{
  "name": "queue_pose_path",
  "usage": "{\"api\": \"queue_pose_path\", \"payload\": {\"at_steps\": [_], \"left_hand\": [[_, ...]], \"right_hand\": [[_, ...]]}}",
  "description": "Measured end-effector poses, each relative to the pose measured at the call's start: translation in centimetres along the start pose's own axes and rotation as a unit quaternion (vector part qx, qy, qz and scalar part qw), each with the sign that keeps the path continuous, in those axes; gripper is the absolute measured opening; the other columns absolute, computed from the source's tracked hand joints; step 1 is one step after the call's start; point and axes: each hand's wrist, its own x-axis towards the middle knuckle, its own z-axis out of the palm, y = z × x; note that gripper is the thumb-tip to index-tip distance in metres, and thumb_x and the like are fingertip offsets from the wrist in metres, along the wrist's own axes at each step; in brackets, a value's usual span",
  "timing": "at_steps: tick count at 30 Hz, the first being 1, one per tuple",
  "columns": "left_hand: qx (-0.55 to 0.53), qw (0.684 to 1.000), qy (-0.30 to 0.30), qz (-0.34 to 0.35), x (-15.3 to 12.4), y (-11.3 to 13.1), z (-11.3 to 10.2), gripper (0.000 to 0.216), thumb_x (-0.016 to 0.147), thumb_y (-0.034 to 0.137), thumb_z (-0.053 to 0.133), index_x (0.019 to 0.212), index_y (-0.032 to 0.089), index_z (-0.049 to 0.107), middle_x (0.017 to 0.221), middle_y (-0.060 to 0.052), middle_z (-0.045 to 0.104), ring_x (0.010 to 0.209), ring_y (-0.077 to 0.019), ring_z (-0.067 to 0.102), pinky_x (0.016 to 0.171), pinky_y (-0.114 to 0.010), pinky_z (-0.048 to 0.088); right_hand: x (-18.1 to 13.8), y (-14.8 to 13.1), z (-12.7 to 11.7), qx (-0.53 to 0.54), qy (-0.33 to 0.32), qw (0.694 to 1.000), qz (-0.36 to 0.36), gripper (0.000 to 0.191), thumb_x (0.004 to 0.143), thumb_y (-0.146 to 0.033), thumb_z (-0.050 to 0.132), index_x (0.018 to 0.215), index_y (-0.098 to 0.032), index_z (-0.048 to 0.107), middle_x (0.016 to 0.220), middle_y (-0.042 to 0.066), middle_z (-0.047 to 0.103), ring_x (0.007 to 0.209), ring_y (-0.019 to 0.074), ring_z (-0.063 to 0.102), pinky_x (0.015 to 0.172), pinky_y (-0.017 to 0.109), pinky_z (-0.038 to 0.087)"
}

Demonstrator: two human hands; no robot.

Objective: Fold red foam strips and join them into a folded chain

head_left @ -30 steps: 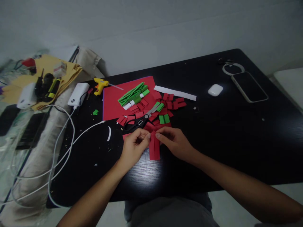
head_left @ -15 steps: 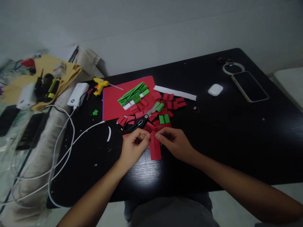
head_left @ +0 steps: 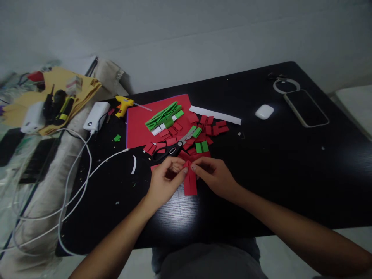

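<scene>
A red paper strip (head_left: 190,185) with a lengthwise crease and a pointed top end hangs between my two hands. My left hand (head_left: 167,178) pinches its upper left edge between thumb and fingers. On the other side, my right hand (head_left: 216,176) grips the upper right edge the same way. Just beyond my fingers lie black-handled scissors (head_left: 171,149), resting on a heap of folded red paper pieces (head_left: 207,120). Two folded green pieces, one a green square (head_left: 202,147), sit among them. A bundle of folded green paper (head_left: 164,116) rests on a red sheet (head_left: 139,130).
A yellow glue gun (head_left: 124,104) and a white power bank (head_left: 97,115) with a white cable (head_left: 90,162) are at the left. A white paper strip (head_left: 215,114) lies behind the heap. At the right are a white earbud case (head_left: 264,112) and a phone (head_left: 306,108).
My left thumb has shifted slightly right and in over the strip's pointed end. The strip's lower end has risen a little; my right hand stays nearly still.
</scene>
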Motion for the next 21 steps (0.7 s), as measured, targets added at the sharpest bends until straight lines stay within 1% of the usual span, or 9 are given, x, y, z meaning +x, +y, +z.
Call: {"api": "queue_pose_path", "payload": {"at_steps": [6, 9, 12, 15, 17, 21], "left_hand": [[0.019, 1.0, 0.012, 0.0, -0.04, -0.05, 0.03, 0.013, 0.09, 0.028, 0.072, 0.099, 0.018, 0.07, 0.081, -0.001, 0.07, 0.071, -0.0128, 0.062, 0.068, -0.024, 0.051], [0.026, 1.0, 0.013, 0.007, -0.12, -0.01, -0.01, 0.011, 0.093, 0.028, 0.069, 0.098, 0.019, 0.069, 0.082, -0.001, 0.07, 0.072, -0.0124, 0.063, 0.067, -0.023, 0.05], [0.032, 0.999, 0.01, 0.009, -0.2, -0.03, -0.1, 0.011, 0.096, 0.029, 0.066, 0.093, 0.019, 0.067, 0.077, 0.001, 0.065, 0.067, -0.0107, 0.058, 0.063, -0.021, 0.047], [0.034, 0.999, 0.005, 0.005, -0.25, -0.08, -0.17, 0.013, 0.097, 0.03, 0.064, 0.091, 0.019, 0.065, 0.073, 0.003, 0.06, 0.062, -0.0094, 0.053, 0.06, -0.021, 0.044], [0.03, 1.0, 0.003, 0.005, -0.26, -0.12, -0.21, 0.014, 0.097, 0.031, 0.064, 0.09, 0.018, 0.065, 0.071, 0.004, 0.057, 0.061, -0.009, 0.051, 0.059, -0.02, 0.043], [0.025, 1.0, 0.002, 0.008, -0.25, -0.16, -0.21, 0.015, 0.097, 0.031, 0.064, 0.089, 0.018, 0.065, 0.069, 0.004, 0.055, 0.059, -0.0086, 0.049, 0.057, -0.02, 0.041]], "right_hand": [[-0.12, 0.29, 0.16, 0.016, 0.004, 1.0, 0.016, 0.015, 0.086, -0.033, 0.072, 0.09, -0.019, 0.075, 0.084, 0.003, 0.076, 0.075, 0.0178, 0.071, 0.07, 0.03, 0.056], [-0.14, 0.38, 0.21, 0.028, 0.001, 0.999, 0.02, 0.015, 0.086, -0.033, 0.073, 0.091, -0.019, 0.074, 0.087, 0.004, 0.077, 0.077, 0.0181, 0.072, 0.073, 0.03, 0.058], [-0.14, 0.47, 0.26, 0.042, 0.01, 0.999, 0.021, 0.015, 0.086, -0.032, 0.073, 0.093, -0.019, 0.073, 0.091, 0.005, 0.077, 0.082, 0.0186, 0.073, 0.077, 0.031, 0.059], [-0.19, 0.54, 0.32, 0.058, 0.023, 0.998, 0.011, 0.021, 0.085, -0.03, 0.075, 0.103, -0.021, 0.072, 0.095, 0.004, 0.075, 0.089, 0.0184, 0.073, 0.08, 0.03, 0.058], [-0.24, 0.53, 0.36, 0.064, 0.028, 0.998, -0.004, 0.023, 0.084, -0.029, 0.076, 0.105, -0.022, 0.072, 0.095, 0.003, 0.074, 0.09, 0.0179, 0.072, 0.08, 0.029, 0.058], [-0.26, 0.33, 0.3, 0.062, 0.03, 0.997, -0.023, 0.013, 0.088, -0.03, 0.073, 0.099, -0.022, 0.073, 0.095, 0.003, 0.075, 0.089, 0.0178, 0.072, 0.082, 0.031, 0.057]]}}
